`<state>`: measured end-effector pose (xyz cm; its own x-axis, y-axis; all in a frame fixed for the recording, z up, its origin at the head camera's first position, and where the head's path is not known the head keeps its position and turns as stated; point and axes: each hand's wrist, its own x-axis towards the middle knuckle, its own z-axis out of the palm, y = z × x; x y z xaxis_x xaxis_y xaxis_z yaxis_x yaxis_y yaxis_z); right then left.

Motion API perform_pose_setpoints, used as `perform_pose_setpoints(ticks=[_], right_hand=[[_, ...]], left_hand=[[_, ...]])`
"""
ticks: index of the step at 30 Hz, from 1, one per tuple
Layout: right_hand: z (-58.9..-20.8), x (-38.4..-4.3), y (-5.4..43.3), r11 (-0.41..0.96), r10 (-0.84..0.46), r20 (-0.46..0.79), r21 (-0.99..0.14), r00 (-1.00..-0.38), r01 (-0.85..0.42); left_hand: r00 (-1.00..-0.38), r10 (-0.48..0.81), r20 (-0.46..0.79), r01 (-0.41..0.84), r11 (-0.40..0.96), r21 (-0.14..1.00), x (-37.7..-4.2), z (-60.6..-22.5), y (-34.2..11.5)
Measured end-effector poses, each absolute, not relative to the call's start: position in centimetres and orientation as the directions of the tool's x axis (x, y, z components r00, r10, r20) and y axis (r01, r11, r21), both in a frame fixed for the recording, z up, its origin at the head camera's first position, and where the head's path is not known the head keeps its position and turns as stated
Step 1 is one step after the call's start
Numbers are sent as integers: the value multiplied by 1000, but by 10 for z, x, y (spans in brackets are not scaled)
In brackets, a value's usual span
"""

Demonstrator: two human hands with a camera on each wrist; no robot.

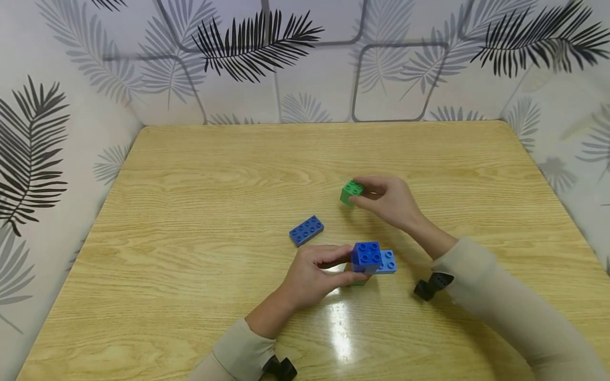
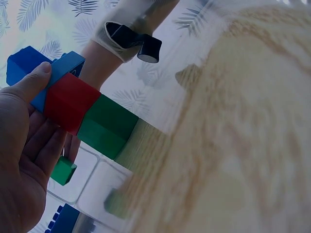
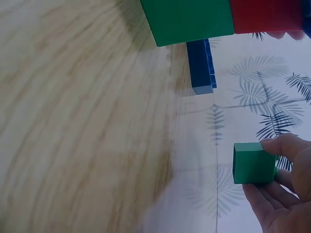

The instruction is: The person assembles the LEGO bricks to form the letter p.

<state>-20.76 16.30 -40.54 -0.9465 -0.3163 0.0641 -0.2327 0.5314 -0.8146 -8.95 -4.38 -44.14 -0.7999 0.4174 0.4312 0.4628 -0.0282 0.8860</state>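
Note:
My left hand (image 1: 307, 278) grips a small tower of toy building bricks, thumb on one side and fingers on the other. At its top is a dark blue brick (image 1: 366, 257), over a light blue brick (image 1: 388, 262) that juts out to the right. Below these come a red brick (image 2: 72, 103) and, lowest, a dark green brick (image 2: 108, 126). Farther back, my right hand (image 1: 393, 201) pinches a bright green four-stud brick (image 1: 351, 192) between thumb and fingers, studs upward in the head view. That brick is apart from the tower.
A flat blue brick (image 1: 306, 230) with two rows of studs lies on the wooden table (image 1: 190, 211), just beyond the left hand. Leaf-patterned covering (image 1: 314, 79) rises behind the table's far edge. Black wrist cameras (image 1: 431, 286) sit on both sleeves.

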Motion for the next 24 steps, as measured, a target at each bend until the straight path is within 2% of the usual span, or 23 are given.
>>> perform_pose_setpoints(ticks=[24], right_hand=[[-375, -169, 186, 493, -378, 102, -819, -920, -293]], left_hand=[[-796, 422, 434, 478, -3, 878, -90, -441, -45]])
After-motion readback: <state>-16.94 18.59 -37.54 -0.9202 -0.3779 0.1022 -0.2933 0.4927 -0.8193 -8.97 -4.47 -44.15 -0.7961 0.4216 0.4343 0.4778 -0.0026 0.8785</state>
